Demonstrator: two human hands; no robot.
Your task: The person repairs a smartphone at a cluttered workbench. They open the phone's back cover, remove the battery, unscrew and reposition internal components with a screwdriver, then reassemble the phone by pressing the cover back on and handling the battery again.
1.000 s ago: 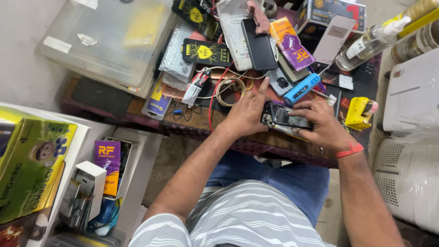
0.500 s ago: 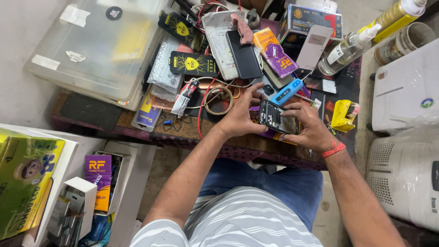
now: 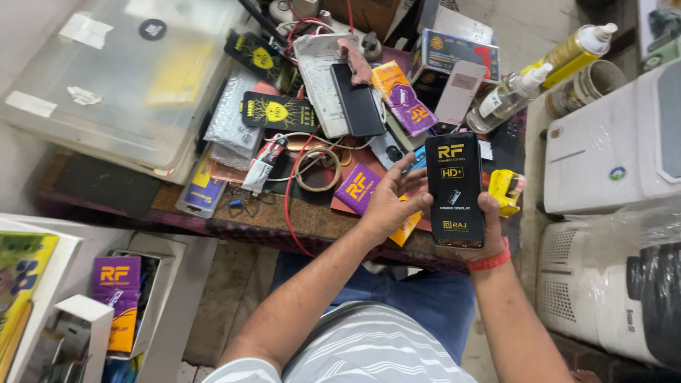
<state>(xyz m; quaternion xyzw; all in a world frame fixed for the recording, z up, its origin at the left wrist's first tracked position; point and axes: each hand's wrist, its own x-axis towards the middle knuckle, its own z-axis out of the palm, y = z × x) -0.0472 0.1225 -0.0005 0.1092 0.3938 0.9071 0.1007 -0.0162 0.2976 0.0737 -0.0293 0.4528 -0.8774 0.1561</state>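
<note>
A: Both hands are on the black flat box (image 3: 455,190) — raised above the front edge of the tabletop (image 3: 284,216), printed face turned up toward the camera.

B: Grip?

A: Right hand (image 3: 489,230) is under the box's lower end, thumb up the right edge, so it bears the weight. Left hand (image 3: 386,202) is at the left edge, fingers (image 3: 406,170) spread wide, only the tips and thumb touching — steadying, I judge, not clamping.

B: Why held flat and facing up?

A: Likely so the front can be read; the tilt suits the eyes.

B: Surroundings?

A: Crowded. A purple packet (image 3: 357,189) lies just beside the left hand, a roll of tape (image 3: 317,170) and red wire (image 3: 292,186) further left. A dark phone (image 3: 358,101) rests on a white board behind. Spray bottle (image 3: 509,99) leans at the right rear, a yellow object (image 3: 506,190) just beside the box's right edge. Clear plastic bin (image 3: 120,78) at far left.

B: Red band?

A: On the right wrist (image 3: 488,262).
</note>
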